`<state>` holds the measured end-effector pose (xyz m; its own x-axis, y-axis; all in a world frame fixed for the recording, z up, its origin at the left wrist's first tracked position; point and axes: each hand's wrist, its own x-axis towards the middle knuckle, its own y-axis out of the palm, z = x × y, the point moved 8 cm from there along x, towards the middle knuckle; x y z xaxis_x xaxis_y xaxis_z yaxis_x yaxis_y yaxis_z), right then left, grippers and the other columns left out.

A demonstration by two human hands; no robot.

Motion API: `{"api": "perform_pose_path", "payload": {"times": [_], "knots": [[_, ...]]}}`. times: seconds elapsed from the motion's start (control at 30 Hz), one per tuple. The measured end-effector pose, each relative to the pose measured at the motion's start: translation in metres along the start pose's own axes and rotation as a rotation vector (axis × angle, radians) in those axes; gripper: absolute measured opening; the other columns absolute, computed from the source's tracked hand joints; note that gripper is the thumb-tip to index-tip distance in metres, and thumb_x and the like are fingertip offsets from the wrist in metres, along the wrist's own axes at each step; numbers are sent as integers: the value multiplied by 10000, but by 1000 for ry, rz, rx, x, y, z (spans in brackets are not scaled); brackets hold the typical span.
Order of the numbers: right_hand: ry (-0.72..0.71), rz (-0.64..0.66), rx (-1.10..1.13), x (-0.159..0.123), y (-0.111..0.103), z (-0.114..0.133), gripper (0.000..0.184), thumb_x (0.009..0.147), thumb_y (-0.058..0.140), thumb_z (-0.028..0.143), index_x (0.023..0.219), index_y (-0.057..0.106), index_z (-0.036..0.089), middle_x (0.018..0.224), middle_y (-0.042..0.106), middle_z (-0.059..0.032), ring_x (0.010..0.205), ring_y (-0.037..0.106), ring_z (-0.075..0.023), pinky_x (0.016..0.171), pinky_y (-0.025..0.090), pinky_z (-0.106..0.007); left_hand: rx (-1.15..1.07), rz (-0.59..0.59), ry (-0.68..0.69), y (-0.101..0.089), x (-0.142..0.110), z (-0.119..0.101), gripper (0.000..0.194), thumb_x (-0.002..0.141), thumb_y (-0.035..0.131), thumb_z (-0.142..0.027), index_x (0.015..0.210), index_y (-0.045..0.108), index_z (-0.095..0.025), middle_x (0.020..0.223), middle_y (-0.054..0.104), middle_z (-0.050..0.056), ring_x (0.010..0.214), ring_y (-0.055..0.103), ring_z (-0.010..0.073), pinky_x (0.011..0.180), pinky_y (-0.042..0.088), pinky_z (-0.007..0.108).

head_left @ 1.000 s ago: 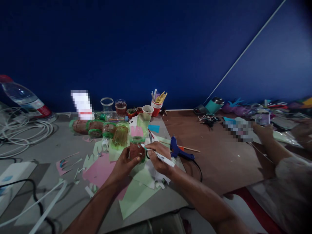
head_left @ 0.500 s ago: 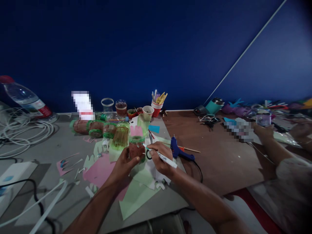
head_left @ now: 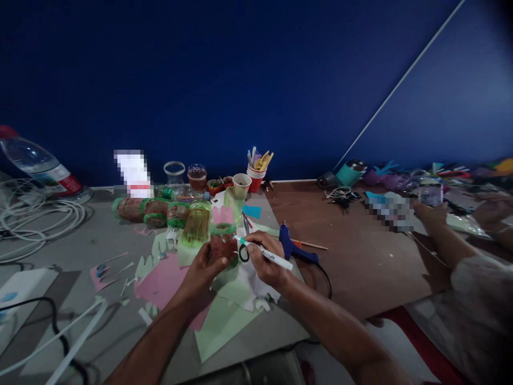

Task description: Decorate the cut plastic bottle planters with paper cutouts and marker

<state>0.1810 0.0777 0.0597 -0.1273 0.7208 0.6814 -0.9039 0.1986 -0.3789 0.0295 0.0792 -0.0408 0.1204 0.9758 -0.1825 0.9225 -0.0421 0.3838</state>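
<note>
My left hand (head_left: 206, 269) is wrapped round a small brown jar (head_left: 223, 247) with green bands at top and bottom, held upright over the papers. In my right hand (head_left: 267, 259) is a white acrylic paint marker (head_left: 273, 258), its green tip end pointing at the jar's upper right side. Whether the tip touches the jar I cannot tell. Pink paper with cut fingers (head_left: 223, 215) shows just behind the jar's rim. Scissors (head_left: 243, 251) lie partly hidden behind my right hand. Under my hands are green paper (head_left: 224, 326) and pink paper (head_left: 164, 286).
More brown jars with green bands (head_left: 155, 211) stand at the left, near a ribbed green cup (head_left: 196, 224). A blue glue gun (head_left: 294, 247) lies right of my hand. Behind are a white cup (head_left: 242, 187) and red cups with cutlery (head_left: 255, 179). A co-worker's arm (head_left: 444, 230) reaches in at right.
The marker's tip end has shifted slightly beside the jar. My left hand still holds the jar in much the same place. The whole view has moved a little.
</note>
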Motion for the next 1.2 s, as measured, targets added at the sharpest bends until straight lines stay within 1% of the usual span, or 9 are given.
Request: {"api": "perform_pose_path", "payload": {"times": [0.13,0.27,0.4,0.6,0.83,0.93,1.07,1.2], "knots": [[1,-6,15,0,1,-2,145,836,471,216,848,611,182,734,645,-32,643,599,-138,633,490,-255,-14,20,6,2,0,0,624,631,776,-340,1186,542,-176,1266,576,153,1200,498,327,994,378,446],[24,-24,29,2,-1,-4,139,832,475,204,834,612,178,709,634,-27,635,597,-137,620,484,-250,-16,1,11,3,-1,-1,615,630,776,-343,1176,547,-176,1248,586,146,1168,521,324,973,395,440],[44,-40,50,3,-3,-4,127,830,481,194,836,607,182,696,631,-18,617,592,-128,600,477,-241,-4,13,23,0,0,2,593,648,765,-336,1178,553,-176,1252,586,141,1175,516,321,977,392,436],[80,-54,68,2,-2,-9,117,827,487,191,817,604,183,686,626,-9,613,592,-126,610,479,-244,2,49,60,-6,5,7,580,692,738,-307,1220,530,-186,1311,546,143,1215,489,315,1031,341,452],[110,-26,74,1,0,-16,132,831,478,215,825,606,185,681,624,-10,609,587,-130,602,475,-249,-50,51,20,-3,5,5,600,660,759,-317,1206,547,-186,1328,536,140,1238,470,318,1054,320,456],[117,-48,90,0,-3,-14,135,836,474,224,827,603,185,688,622,-14,619,590,-134,602,473,-253,-55,55,28,-2,4,3,595,670,753,-315,1211,541,-185,1340,525,139,1249,458,317,1055,322,453],[84,-48,128,0,-6,-8,140,844,472,227,845,605,182,698,626,-16,601,586,-127,578,466,-244,-31,57,39,0,2,2,573,700,733,-314,1221,533,-186,1318,544,139,1241,470,314,1040,341,445],[23,2,114,1,-2,-2,147,840,471,223,854,613,186,742,650,-30,657,608,-140,623,483,-256,-5,47,23,0,0,1,545,701,734,-308,1197,540,-192,1275,578,142,1205,506,315,1009,375,442]]}}
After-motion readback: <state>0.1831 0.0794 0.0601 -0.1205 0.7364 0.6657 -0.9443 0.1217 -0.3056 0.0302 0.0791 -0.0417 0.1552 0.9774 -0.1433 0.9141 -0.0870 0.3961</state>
